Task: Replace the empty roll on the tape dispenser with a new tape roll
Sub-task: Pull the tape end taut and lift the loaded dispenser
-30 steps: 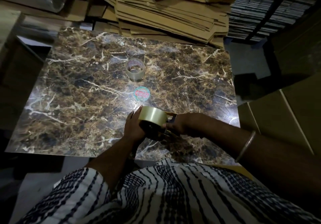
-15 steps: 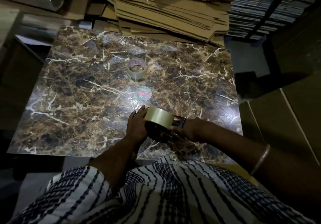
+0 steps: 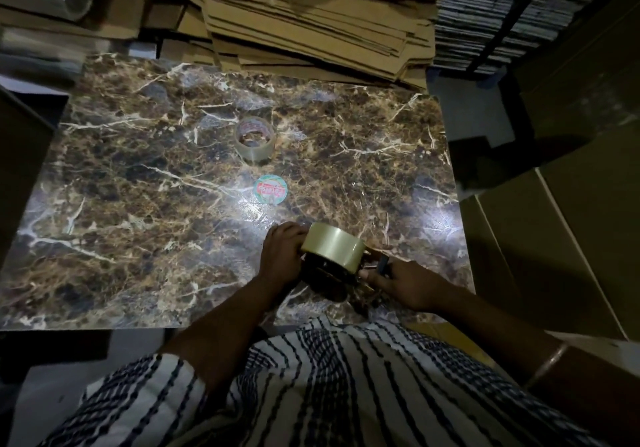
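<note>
Holding the new tape roll (image 3: 333,249) near the front edge of the table (image 3: 121,204), the left hand (image 3: 282,254) wraps its fingers around the roll's left side. This roll is shiny and yellowish, and it sits on the dark tape dispenser (image 3: 329,273), which rests on the table. The right hand (image 3: 403,282) is closed on the right end of the dispenser, where the parts are too dark to tell apart. Farther back, near the middle of the table, lies the empty roll (image 3: 255,140), see-through and lying flat, well apart from both hands. Between it and the hands sits 1 small round sticker (image 3: 272,189) with red letters. Flat cardboard sheets (image 3: 311,20) are piled up past the back edge of the table. A striped shirt (image 3: 329,394) fills the bottom of the view.
</note>
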`<action>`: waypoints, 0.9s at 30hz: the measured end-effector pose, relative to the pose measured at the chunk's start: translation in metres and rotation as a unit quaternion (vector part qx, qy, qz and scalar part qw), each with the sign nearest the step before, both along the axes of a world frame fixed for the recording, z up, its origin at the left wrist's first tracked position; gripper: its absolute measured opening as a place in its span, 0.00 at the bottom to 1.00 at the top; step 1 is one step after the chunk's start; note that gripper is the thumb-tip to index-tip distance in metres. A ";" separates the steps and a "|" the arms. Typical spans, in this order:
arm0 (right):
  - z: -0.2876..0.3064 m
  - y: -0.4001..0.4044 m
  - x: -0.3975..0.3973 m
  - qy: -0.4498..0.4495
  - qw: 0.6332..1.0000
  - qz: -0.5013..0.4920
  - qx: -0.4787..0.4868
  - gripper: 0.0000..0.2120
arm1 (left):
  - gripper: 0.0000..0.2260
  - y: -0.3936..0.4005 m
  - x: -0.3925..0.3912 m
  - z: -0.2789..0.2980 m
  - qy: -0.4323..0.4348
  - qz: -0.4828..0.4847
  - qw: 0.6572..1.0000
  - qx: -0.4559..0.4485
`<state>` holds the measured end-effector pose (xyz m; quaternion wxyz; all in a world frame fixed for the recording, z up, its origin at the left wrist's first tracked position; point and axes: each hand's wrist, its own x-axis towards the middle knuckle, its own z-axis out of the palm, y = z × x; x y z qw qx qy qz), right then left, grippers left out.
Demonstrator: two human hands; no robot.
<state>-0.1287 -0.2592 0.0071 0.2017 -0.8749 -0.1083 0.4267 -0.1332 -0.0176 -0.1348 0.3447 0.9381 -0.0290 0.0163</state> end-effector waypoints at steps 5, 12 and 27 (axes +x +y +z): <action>-0.016 -0.023 -0.004 -0.002 0.999 -0.048 0.016 0.28 | 0.17 -0.007 0.000 -0.010 0.042 0.006 0.999 0.033; -0.024 -0.035 -0.012 0.032 0.993 -0.096 0.060 0.42 | 0.16 -0.004 0.000 -0.005 0.098 -0.073 0.984 0.128; -0.035 -0.043 -0.010 0.006 0.992 -0.104 0.076 0.52 | 0.22 -0.024 0.005 -0.008 0.051 -0.054 0.994 0.086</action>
